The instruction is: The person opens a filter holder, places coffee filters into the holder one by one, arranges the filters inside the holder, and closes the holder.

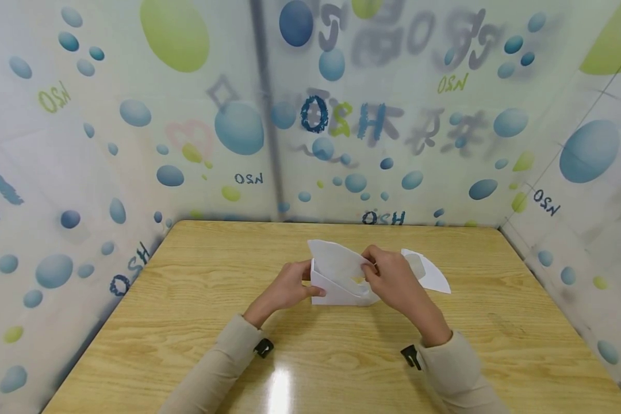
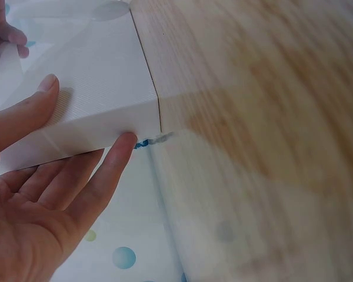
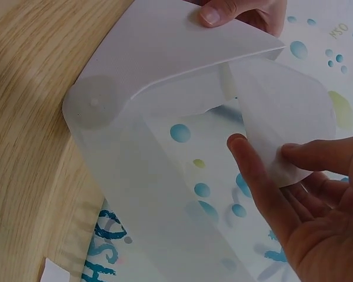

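Observation:
A folded white paper box (image 1: 336, 293) is held over the middle of the table, one end standing open. My left hand (image 1: 290, 284) grips its left end, with the thumb on the near face and the fingers behind. In the left wrist view, those fingers (image 2: 106, 170) lie along the box's narrow side. A rounded flap (image 3: 294, 114) rises from the open end, and my right hand (image 1: 395, 279) pinches its edge between thumb and fingers. Another white part (image 1: 437, 279) with a greyish patch shows behind the right hand, its join to the box hidden.
The wood-grain table (image 1: 186, 345) spans the view below. A pale wall covering (image 1: 434, 172) with blue and green dots and lettering closes in the back and both sides. Black clips (image 1: 263, 347) hang by both sleeve cuffs. A small white corner (image 3: 55, 273) shows low in the right wrist view.

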### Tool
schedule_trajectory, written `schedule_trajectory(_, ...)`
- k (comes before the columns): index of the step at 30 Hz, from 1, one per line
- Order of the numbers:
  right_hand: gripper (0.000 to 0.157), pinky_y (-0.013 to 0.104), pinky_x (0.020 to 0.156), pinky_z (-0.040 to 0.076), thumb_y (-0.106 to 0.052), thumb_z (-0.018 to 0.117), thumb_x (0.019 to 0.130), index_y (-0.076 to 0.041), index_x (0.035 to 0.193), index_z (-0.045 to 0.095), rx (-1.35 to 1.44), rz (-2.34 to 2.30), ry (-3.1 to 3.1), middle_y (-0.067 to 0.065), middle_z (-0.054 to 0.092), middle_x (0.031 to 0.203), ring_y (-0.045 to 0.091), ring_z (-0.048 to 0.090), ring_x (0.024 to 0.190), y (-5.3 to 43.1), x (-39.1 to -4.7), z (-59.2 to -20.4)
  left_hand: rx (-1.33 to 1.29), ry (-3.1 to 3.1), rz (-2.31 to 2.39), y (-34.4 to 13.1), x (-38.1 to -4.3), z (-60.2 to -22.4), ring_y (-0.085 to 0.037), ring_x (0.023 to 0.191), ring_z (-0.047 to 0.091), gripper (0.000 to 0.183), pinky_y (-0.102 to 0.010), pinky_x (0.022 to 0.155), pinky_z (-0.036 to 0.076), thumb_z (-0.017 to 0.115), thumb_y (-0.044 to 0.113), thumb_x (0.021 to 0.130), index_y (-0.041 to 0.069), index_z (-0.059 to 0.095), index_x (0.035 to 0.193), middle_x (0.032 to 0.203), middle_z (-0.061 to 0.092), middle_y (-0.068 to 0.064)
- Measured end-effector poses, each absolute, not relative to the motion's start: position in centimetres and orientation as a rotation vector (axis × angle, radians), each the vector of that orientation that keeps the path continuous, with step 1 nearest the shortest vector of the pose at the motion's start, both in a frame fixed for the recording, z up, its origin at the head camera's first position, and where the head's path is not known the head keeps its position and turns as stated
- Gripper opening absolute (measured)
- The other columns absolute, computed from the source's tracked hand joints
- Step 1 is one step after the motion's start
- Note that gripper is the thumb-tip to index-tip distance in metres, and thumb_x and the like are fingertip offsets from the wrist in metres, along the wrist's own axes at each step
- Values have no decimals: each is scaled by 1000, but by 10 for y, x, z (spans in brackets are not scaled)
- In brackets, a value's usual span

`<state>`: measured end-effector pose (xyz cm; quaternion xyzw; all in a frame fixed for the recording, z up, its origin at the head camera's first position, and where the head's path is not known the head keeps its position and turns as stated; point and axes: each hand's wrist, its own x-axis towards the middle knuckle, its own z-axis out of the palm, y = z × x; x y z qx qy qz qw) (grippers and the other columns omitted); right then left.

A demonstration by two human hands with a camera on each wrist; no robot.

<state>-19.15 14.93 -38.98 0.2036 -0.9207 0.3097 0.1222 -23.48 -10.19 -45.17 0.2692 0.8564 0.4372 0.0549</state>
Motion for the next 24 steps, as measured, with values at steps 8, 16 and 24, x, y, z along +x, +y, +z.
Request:
schedule_trajectory(8,7,22,51,37,-2,60,99,-6,97,66,595,919,-2687,-2,62,71,8,47,58,147,-192,-392,820,2597,1327,-102,-235,-452,-26,110,75,50,-41,95,61,83,7,87,10,64,133,122,75,-8)
schedule_trajectory(16,4,22,53,38,-3,62,98,-6,97,66,584,907,-2702,-3,59,68,8,49,58,145,-193,-394,804,2606,1305,-101,-235,-452,-27,112,74,51,-42,96,60,83,8,87,10,64,134,123,75,-8)
schedule_trajectory(24,4,23,54,38,-4,63,98,-7,96,66,587,870,-2706,-3,55,68,9,47,59,145,-193,-397,818,2600,1311,-101,-235,-451,-27,111,74,51,-42,95,61,83,7,87,10,63,134,124,74,-9)
